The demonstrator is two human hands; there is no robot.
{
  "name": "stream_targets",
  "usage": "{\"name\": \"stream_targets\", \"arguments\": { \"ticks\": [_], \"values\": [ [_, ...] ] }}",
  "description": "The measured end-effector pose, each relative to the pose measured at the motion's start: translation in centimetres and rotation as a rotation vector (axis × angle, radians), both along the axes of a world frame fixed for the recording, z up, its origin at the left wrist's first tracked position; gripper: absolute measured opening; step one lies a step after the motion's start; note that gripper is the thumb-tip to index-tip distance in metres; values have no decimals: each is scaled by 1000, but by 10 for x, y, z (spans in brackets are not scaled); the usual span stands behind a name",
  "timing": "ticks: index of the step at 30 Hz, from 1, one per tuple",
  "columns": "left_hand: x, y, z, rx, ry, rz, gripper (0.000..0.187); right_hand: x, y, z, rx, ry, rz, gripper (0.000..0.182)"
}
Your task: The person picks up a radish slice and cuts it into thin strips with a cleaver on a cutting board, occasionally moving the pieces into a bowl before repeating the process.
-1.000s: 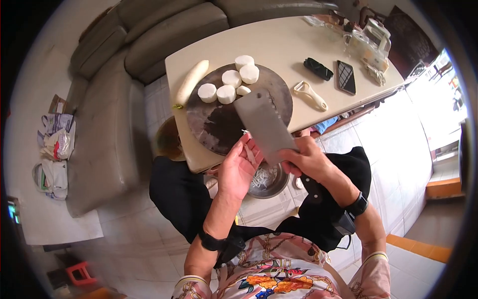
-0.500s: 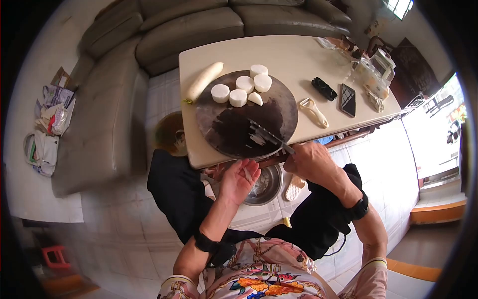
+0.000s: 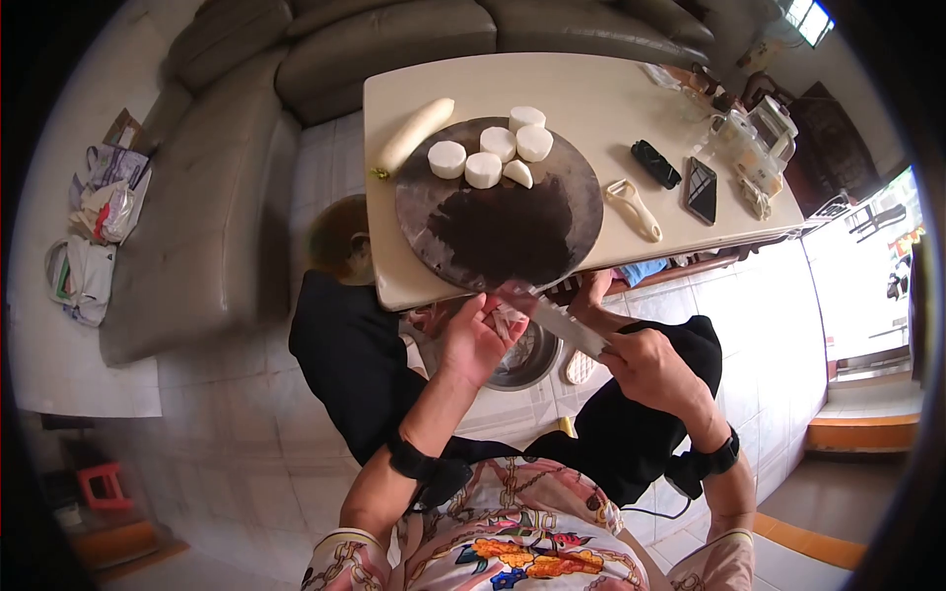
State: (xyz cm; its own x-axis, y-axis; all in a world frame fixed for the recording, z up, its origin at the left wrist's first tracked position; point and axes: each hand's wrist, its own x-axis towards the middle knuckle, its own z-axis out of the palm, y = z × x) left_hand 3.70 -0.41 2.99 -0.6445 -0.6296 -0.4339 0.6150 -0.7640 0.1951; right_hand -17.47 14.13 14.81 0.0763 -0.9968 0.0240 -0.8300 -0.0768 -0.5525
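Observation:
A broad-bladed knife (image 3: pixel 572 330) is in my right hand (image 3: pixel 655 372), its blade tilted toward the fingers of my left hand (image 3: pixel 477 340). My left hand is palm up with curled fingers around thin pale pieces, over the metal bowl (image 3: pixel 537 366) below the table edge. The round dark chopping board (image 3: pixel 419 222) has a wet patch and several thick white radish pieces (image 3: pixel 446 160) toward its far side. A small white wedge (image 3: pixel 517 174) lies beside them. To the left of the board rests a long whole white radish (image 3: pixel 419 133).
On the table (image 3: pixel 581 89) are a peeler (image 3: pixel 634 210), a black pouch-like item (image 3: pixel 655 164), a phone (image 3: pixel 702 191) and a clear jug (image 3: pixel 772 128). A grey sofa (image 3: pixel 207 227) runs behind and left. A slipper (image 3: pixel 580 368) lies by the bowl.
The knife has come off the board and back toward my left hand. My right hand has moved nearer my body. The pale slivers are gone from the board's wet patch.

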Motion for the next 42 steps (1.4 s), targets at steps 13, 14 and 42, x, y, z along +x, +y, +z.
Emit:
{"name": "stream_targets", "arguments": {
  "ticks": [13,14,42],
  "values": [
    [-5,16,-9,-247,-138,-174,11,17,40,-29,518,-716,-401,35],
    [-6,16,-19,-295,-124,-181,12,16,43,-31,521,-731,-394,34],
    [-13,8,-170,-418,-1004,-427,41,7,68,-82,157,-1233,-785,29]
  ]
}}
